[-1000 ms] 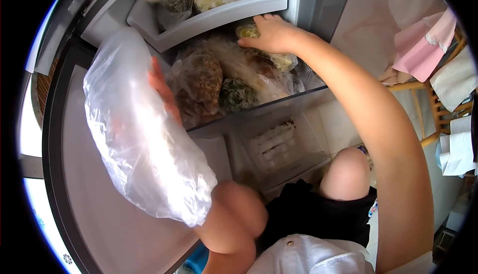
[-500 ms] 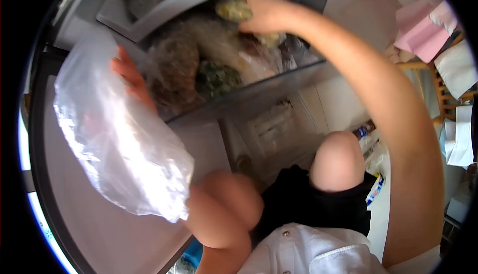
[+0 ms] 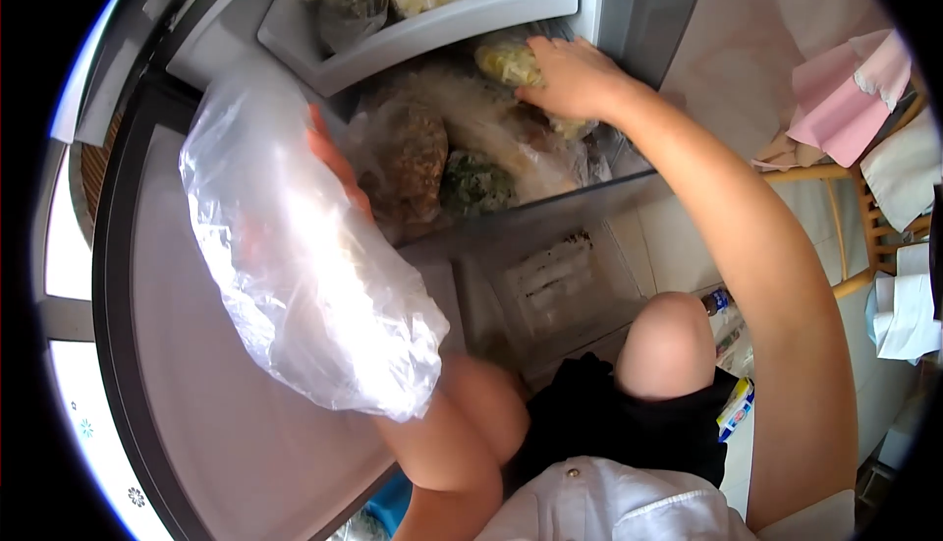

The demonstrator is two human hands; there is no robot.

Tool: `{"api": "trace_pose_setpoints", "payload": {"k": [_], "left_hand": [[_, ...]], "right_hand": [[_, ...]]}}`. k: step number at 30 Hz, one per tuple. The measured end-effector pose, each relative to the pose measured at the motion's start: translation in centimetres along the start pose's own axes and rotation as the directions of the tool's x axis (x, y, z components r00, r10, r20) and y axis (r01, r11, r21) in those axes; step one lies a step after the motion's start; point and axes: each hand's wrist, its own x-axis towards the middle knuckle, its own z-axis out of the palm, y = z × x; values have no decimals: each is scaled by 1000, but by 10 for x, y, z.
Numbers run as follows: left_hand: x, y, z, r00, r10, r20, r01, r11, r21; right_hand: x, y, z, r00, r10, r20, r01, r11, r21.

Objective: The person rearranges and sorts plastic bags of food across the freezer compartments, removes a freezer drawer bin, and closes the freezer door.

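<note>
Nearest, just left of the open drawer (image 3: 550, 203) — a clear plastic bag (image 3: 314, 276), large and wrinkled, lay along the left hand (image 3: 339, 166) and forearm. Reddish fingers showed at its edge; couldn't tell if they gripped it or sat inside.

Farther off, over the drawer's right end, the right hand (image 3: 582, 81) lay palm down, fingers slightly apart, against a yellowish bagged item (image 3: 509, 61); grip unclear. It had slid a little right since a second earlier, exposing more of that item — probably a loose touch, contact work unfinished. Also in the drawer: brown bagged food (image 3: 408, 158) beside a green bundle (image 3: 476, 185). Above the drawer: white bin (image 3: 462, 32) with more bags.
</note>
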Motion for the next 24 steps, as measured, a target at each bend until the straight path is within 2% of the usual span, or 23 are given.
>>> {"api": "trace_pose_setpoints", "payload": {"k": [4,6,7,10,13,16,18,20,23,24], "left_hand": [[7,-2,4,1000,-5,25,6,1000,-25],[8,-3,6,999,-1,52,3,999,-43],[9,-3,6,998,0,58,3,999,-54],[13,-3,6,997,2,75,5,996,-85],[19,-3,6,995,3,96,8,994,-113],[23,-4,7,992,-7,124,24,990,-138],[25,-4,6,990,-8,142,30,988,-152],[29,-5,4,986,-11,165,41,983,-179],[32,-7,3,981,-29,194,67,979,-195],[33,-7,3,978,-34,207,78,975,-207]], "right_hand": [[-2,0,-11,997,26,76,-27,999,23],[0,12,7,990,-80,-119,84,996,28],[-4,9,1,991,-87,-99,92,994,50],[-27,3,-10,957,-164,-240,203,968,148],[-48,-10,-16,937,-208,-279,254,957,140],[-62,-50,-10,874,-261,-410,388,882,266],[-79,-92,-17,861,-268,-433,389,894,221],[-86,-128,-13,905,-221,-363,303,935,185],[-79,-145,5,937,-180,-299,255,938,236],[-76,-141,8,930,-198,-311,287,918,274]]}}
